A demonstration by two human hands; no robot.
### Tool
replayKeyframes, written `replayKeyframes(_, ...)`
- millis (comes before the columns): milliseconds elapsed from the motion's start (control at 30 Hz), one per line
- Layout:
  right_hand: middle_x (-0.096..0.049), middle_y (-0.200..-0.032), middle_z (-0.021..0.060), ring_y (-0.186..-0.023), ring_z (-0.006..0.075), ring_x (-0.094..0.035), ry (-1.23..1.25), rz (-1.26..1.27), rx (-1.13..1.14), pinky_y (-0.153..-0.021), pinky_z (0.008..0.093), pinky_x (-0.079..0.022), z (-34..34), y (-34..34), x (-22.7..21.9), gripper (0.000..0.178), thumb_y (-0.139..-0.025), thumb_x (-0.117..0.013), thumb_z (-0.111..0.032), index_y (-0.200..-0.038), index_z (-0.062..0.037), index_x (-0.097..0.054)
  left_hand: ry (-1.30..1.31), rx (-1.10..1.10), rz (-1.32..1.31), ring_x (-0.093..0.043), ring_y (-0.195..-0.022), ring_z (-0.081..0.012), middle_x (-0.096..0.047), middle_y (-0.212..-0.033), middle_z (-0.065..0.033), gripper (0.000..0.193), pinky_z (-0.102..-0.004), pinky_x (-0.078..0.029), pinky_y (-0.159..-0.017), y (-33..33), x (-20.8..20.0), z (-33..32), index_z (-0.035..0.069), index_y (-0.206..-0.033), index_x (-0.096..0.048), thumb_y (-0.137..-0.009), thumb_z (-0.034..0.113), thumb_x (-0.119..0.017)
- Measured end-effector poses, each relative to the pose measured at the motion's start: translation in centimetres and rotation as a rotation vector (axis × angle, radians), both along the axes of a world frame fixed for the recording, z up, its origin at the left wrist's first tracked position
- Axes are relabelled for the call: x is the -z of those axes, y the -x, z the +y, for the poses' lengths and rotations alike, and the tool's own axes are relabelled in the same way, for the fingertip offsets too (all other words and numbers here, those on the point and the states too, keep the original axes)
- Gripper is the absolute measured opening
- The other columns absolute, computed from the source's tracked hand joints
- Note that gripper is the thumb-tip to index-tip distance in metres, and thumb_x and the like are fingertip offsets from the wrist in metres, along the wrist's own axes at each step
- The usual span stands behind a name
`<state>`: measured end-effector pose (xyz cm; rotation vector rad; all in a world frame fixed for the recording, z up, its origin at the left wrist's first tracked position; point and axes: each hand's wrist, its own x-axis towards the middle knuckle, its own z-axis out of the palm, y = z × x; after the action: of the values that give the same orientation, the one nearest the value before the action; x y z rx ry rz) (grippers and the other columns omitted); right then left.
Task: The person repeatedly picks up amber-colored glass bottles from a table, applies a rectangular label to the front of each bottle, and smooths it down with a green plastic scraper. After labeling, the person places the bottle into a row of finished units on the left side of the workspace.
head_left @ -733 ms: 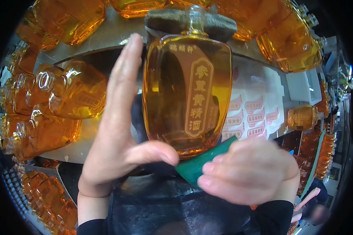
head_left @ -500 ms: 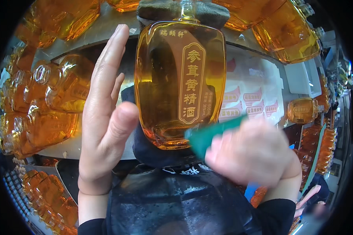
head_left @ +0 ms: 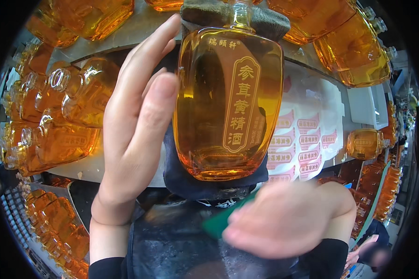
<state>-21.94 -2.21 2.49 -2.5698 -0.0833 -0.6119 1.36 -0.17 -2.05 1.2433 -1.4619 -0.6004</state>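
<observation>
A flat glass bottle of amber liquid, with a gold-printed label, lies face up in front of me, its neck pointing away. It rests on a dark cloth pad, with a folded grey towel by its neck. Along the bottle's left side stands my left hand, fingers straight and thumb raised at the edge; whether it touches the glass I cannot tell. My right hand, smeared by motion, is closed on a green flat scraper, low over my black apron and apart from the bottle.
Right of the bottle lies a white sheet of pink and gold labels. Several amber bottles crowd the left, with more at the far right. A white plastic bin sits at the right. Another person is at the lower right.
My right hand has drawn the green scraper down and left, away from the bottle's lower edge. The bottle and my left hand sit farther right in view.
</observation>
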Motion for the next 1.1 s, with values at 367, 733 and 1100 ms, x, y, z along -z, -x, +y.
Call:
replayKeyframes(367, -0.037, -0.061, 0.0043, -0.053, 0.0199, -0.043, 0.361, 0.405, 0.741, -0.052, 0.0349, -0.041, -4.9, -1.2, -0.7, 0.075, -0.076, -0.068, -0.056, -0.142, -0.0243, -0.054, 0.013, -0.078, -0.004, -0.05, -0.1, -0.0079, -0.049, -0.109, -0.0031, 0.036, -0.0227, -0.042, -0.091, 2.0, -0.3, -4.2, 0.0, -0.131, -0.049, -0.098, 0.01, -0.059)
replayKeyframes(733, -0.049, -0.066, -0.0056, -0.055, -0.0009, -0.043, -0.578, -0.016, 0.816, -0.054, 0.0163, -0.033, -9.8, 1.9, -1.9, 0.084, -0.098, -0.03, -0.069, -0.124, 0.0055, -0.06, 0.07, -0.035, 0.214, -0.055, -0.106, -0.0198, -0.056, -0.109, -0.0102, 0.026, -0.0313, -0.044, -0.095, 2.3, 0.0, -5.0, 0.0, -0.116, -0.056, -0.094, 0.01, -0.062)
replayKeyframes(1100, -0.066, -0.109, 0.0066, -0.096, 0.0113, -0.062, -0.4, -0.078, 0.635, -0.086, 0.0228, -0.049, -6.7, 0.5, -2.7, 0.038, -0.086, -0.075, -0.014, -0.118, 0.0018, -0.063, -0.092, 0.003, -0.134, -0.04, -0.135, -0.0265, -0.035, -0.145, -0.0144, 0.088, -0.04, -0.035, -0.112, 1.2, -0.5, -0.5, 0.005, -0.151, -0.024, -0.081, 0.021, -0.076)
